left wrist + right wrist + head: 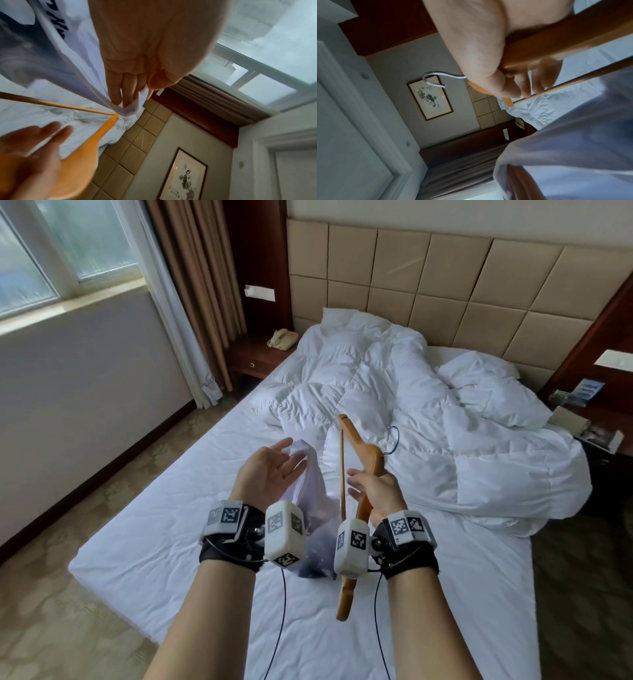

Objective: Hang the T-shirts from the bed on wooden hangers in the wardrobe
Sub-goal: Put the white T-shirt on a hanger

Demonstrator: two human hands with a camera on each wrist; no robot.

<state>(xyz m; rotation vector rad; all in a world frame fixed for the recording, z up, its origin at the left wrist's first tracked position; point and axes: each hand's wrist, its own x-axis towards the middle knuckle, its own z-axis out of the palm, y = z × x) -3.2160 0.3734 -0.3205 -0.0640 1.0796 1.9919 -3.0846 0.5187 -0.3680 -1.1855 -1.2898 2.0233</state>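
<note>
I stand at the foot of a white-sheeted bed (164, 542); crumpled duvet (394, 392) at twelve o'clock, padded headboard (445, 275) beyond, window (51, 251) at ten. My left hand (270, 470) pinches the white T-shirt (308, 494) above the sheet; my right hand (375, 491) grips the wooden hanger (363, 450) beside it.

So the person's two hands are up over the near half of the bed (164, 542), left hand (265, 474) just left of the right hand (373, 491), with the T-shirt (308, 491) hanging from the left one and the wooden hanger (364, 460) standing on end in the right, its hook (394, 440) pointing right. Behind them the duvet (428, 422) is bunched toward the headboard (445, 275), and a pillow (479, 378) sits on it at the right. The nightstand (253, 354) with a phone (282, 338) on it is left of the bed's head, curtain (191, 285) and window (51, 251) further left.
</note>
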